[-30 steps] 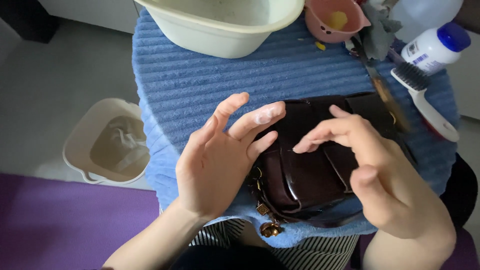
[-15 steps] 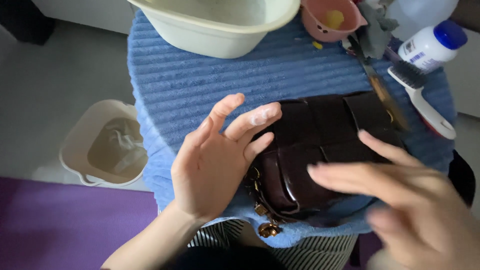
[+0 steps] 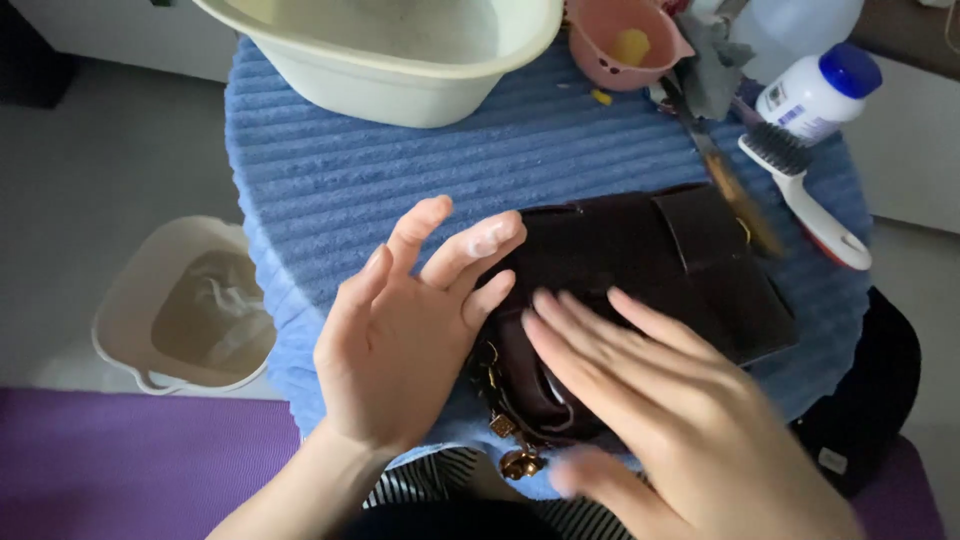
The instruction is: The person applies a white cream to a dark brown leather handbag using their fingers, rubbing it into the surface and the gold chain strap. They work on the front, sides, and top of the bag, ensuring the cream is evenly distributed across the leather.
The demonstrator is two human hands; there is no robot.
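- Two hands: a left hand (image 3: 400, 345) and a right hand (image 3: 650, 400), both spread flat with fingers apart.
- One dark brown leather bag (image 3: 640, 290) with one gold chain (image 3: 505, 430).
- One blue ribbed towel (image 3: 440, 190).
- Two pale basins: a cream basin (image 3: 400, 60) on the towel, and a basin of murky water (image 3: 180, 310) on the floor.
- One pink cup (image 3: 625, 45).
- One white brush (image 3: 805, 195).
- One white bottle with a blue cap (image 3: 820, 90).
- One purple mat (image 3: 120, 465).

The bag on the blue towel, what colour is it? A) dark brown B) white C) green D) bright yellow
A, the bag under the right hand is a shiny dark brown, lying on the blue towel.
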